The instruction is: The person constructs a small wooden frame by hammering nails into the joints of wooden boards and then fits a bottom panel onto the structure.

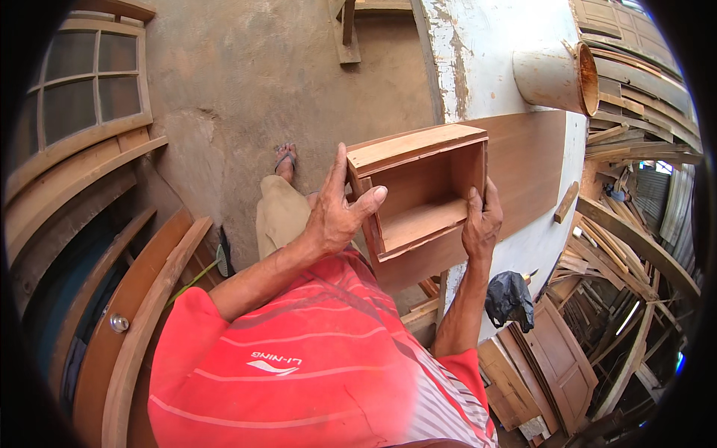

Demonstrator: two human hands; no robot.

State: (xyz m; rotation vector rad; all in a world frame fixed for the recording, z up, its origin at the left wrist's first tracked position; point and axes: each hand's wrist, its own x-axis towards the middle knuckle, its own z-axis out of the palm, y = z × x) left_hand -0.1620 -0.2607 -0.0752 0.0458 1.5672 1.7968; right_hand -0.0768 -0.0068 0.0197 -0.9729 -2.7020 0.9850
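Held up in front of my chest is a small open wooden box [418, 140], shaped like a drawer, with its hollow side turned toward me. My left hand [336, 205] grips its left end, the thumb lying near the front edge and the fingers along the outer side. At the opposite end, my right hand [482, 220] clasps the right side, its thumb by the rim. Behind the box, a long brown wooden board [526, 153] lies across a white worktop with peeling paint [508, 75].
A rusty white bucket [549, 78] lies on its side on the worktop. Beside it are a small wood block [566, 202] and a black plastic bag [510, 301]. Stacked timber [635, 97] fills the right; a window frame [93, 82] and a door with a knob [97, 351] lean at left.
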